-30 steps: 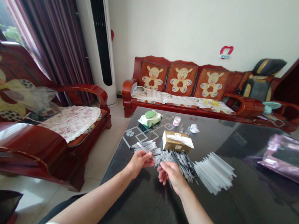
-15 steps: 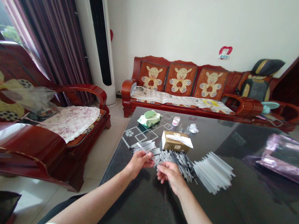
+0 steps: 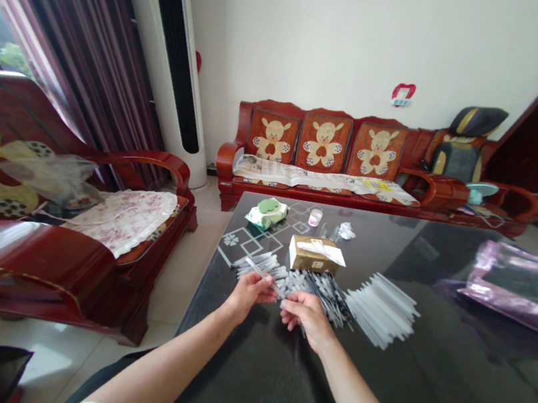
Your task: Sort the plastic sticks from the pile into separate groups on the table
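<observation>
Black glossy glass forms the top of the low table (image 3: 273, 377) in front of us, and both our bare hands meet over its near left part. Our left hand (image 3: 249, 293) is closed around a thin grey-white stick (image 3: 259, 268) whose far end slants up and away to the left, above a small heap of similar sticks (image 3: 259, 264) lying flat on the glass. Our right hand (image 3: 305, 313) sits just beside the left, its fingers curled and pinched at the near edge of a darker, tangled pile of thin grey pieces (image 3: 321, 289); exactly what those fingers grip is too small for us to tell. Just right of that pile lies a fanned stack of pale translucent strips (image 3: 383, 301), apart from both hands. Behind the piles stands a small brown cardboard box (image 3: 314, 254) with a white slip on top. Farther back we see a green-and-white soft pack (image 3: 267, 213), a small clear cup (image 3: 316, 216) and a crumpled bit of foil (image 3: 345, 230). A purple plastic bag (image 3: 519, 286) rests at the table's far right.
</observation>
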Motion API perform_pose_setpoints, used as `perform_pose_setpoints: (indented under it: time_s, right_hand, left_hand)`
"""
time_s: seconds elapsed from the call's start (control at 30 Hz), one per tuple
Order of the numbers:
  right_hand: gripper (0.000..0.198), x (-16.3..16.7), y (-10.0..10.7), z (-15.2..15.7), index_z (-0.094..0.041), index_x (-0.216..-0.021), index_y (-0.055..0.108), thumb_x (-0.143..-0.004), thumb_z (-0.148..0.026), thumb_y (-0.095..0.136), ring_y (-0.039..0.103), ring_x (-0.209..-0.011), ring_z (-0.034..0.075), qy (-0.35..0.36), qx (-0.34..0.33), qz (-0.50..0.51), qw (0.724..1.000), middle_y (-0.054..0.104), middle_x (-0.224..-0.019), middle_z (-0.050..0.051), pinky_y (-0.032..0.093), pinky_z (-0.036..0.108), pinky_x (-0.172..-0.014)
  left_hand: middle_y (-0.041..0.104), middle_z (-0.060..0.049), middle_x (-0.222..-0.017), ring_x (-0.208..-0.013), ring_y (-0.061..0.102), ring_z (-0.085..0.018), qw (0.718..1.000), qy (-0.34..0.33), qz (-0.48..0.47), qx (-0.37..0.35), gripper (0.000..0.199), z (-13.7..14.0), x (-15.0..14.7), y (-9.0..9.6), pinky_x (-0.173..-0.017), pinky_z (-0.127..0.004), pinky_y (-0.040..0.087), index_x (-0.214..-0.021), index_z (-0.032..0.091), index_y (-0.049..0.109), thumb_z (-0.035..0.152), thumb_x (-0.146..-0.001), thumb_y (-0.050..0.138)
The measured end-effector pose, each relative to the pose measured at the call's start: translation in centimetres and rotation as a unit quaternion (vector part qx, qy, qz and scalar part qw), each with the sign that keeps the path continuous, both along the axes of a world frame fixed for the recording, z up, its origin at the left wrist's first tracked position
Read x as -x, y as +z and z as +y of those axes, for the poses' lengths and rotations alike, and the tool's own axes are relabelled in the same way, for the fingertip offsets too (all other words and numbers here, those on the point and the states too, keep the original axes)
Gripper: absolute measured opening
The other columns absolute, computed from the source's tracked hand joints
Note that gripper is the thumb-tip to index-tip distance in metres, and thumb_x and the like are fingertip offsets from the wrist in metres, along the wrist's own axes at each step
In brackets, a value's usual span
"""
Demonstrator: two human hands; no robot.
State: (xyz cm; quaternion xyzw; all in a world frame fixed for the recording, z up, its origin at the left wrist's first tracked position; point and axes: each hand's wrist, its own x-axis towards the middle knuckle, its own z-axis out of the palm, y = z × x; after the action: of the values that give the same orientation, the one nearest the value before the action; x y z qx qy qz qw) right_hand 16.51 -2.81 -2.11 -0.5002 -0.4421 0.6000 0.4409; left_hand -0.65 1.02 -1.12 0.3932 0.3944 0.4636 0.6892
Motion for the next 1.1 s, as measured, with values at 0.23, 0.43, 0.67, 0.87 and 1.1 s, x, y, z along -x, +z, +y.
perform_pose_setpoints:
  time_s: [0.23, 0.43, 0.67, 0.87, 1.1]
  right_hand:
    - [0.039, -0.2, 0.1, -0.1, -0.013, -0.077, 0.06, -0.08, -0.052, 0.058, 0.058, -0.041, 0.012, 0.04, 0.025, 0.018, 0.999, 0.064, -0.054, 0.003, 0.04, 0.018, -0.034]
    - [0.036, 0.0, 0.0, -0.3, -0.014, -0.081, 0.06, -0.077, -0.049, 0.064, 0.059, -0.045, 0.011, 0.041, 0.032, 0.034, 0.998, 0.066, -0.059, 0.003, 0.042, 0.018, -0.037]
    - [0.032, -0.9, 0.6, -0.1, -0.014, -0.069, 0.059, -0.073, -0.044, 0.067, 0.053, -0.039, 0.009, 0.037, -0.005, -0.039, 0.999, 0.062, -0.051, 0.0, 0.035, 0.017, -0.032]
    - [0.028, -5.2, 0.1, 1.8, -0.016, -0.068, 0.06, -0.074, -0.043, 0.059, 0.049, -0.034, 0.009, -0.134, -0.03, -0.18, 0.974, 0.059, -0.048, -0.001, 0.03, 0.017, -0.028]
    - [0.032, -5.3, -1.2, 3.0, -0.017, -0.071, 0.063, -0.078, -0.047, 0.052, 0.049, -0.033, 0.011, -0.137, -0.043, -0.25, 0.957, 0.061, -0.049, 0.0, 0.029, 0.02, -0.029]
  left_hand:
    - [0.069, -0.009, -0.072, -0.063, 0.065, -0.016, 1.0, -0.001, -0.002, -0.004, 0.039, 0.0, 0.2, 0.1, -0.063, -0.028, 0.055, -0.081, 0.01, 0.066, 0.044, -0.066, 0.078]
    - [0.069, -0.009, -0.072, -0.062, 0.065, -0.016, 1.0, -0.002, -0.001, -0.005, 0.038, -0.1, 0.1, 0.2, -0.062, -0.028, 0.055, -0.08, 0.01, 0.066, 0.043, -0.066, 0.078]
    - [0.069, -0.009, -0.071, -0.063, 0.067, -0.017, 1.0, 0.028, -0.006, 0.001, 0.038, 0.3, 0.4, -0.1, -0.063, -0.029, 0.055, -0.079, 0.011, 0.064, 0.043, -0.066, 0.078]
    - [0.069, -0.009, -0.069, -0.064, 0.067, -0.017, 0.999, 0.043, -0.011, 0.02, 0.033, 0.7, 0.6, -0.4, -0.063, -0.028, 0.056, -0.077, 0.011, 0.062, 0.039, -0.068, 0.078]
    - [0.07, -0.009, -0.071, -0.064, 0.067, -0.016, 0.999, 0.025, -0.01, 0.032, 0.032, 0.4, 0.1, -0.7, -0.063, -0.027, 0.056, -0.079, 0.012, 0.063, 0.038, -0.068, 0.078]
